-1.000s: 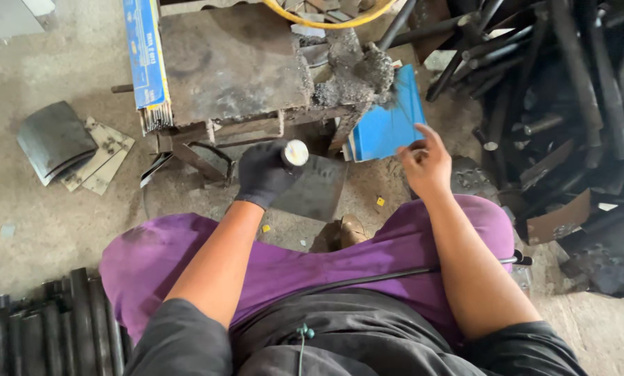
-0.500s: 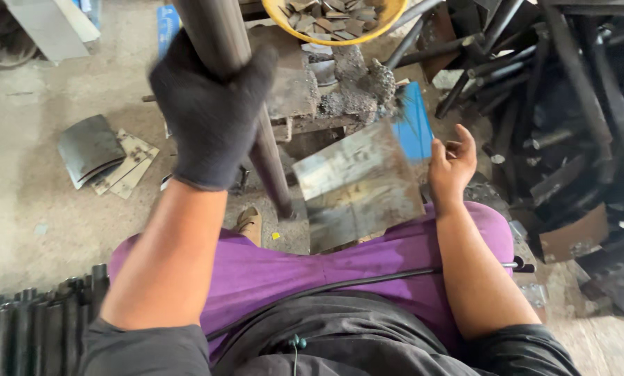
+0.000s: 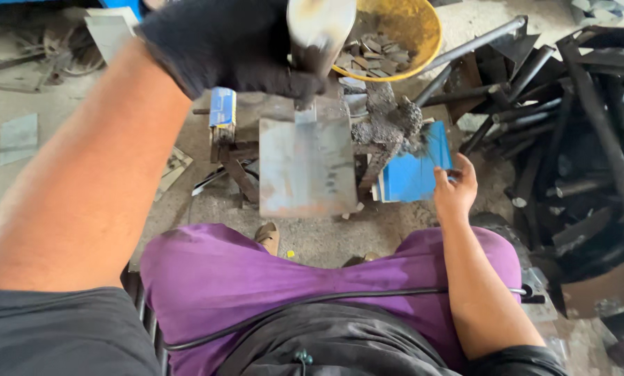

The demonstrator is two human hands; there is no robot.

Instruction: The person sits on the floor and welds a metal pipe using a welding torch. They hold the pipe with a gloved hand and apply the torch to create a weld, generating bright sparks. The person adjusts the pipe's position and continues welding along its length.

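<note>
Black-gloved left hand [image 3: 232, 45], raised close to the camera, fingers wrapped tight round one metal bar [image 3: 319, 35] with a pale, worn end; bar's lower tip just above one flat steel plate [image 3: 307, 167]. Bare right hand [image 3: 455, 195], fingers loosely spread and half open, holding nothing, fingertips at the edge of one blue sheet [image 3: 413, 174]. Steel plate resting on one low metal stand [image 3: 235, 150], with one blue-wrapped block [image 3: 222, 108] on the stand's left end and a crusted grey lump [image 3: 392, 118] at its right. One yellow basin [image 3: 402, 35] of metal scraps beyond. Heap of dark steel bars [image 3: 576, 139] at far right, too many to count. Purple trousers [image 3: 256, 278] across the lower view, one black cable [image 3: 312, 301] over them, one sandalled foot [image 3: 268, 238] on the concrete floor [image 3: 19, 181].
</note>
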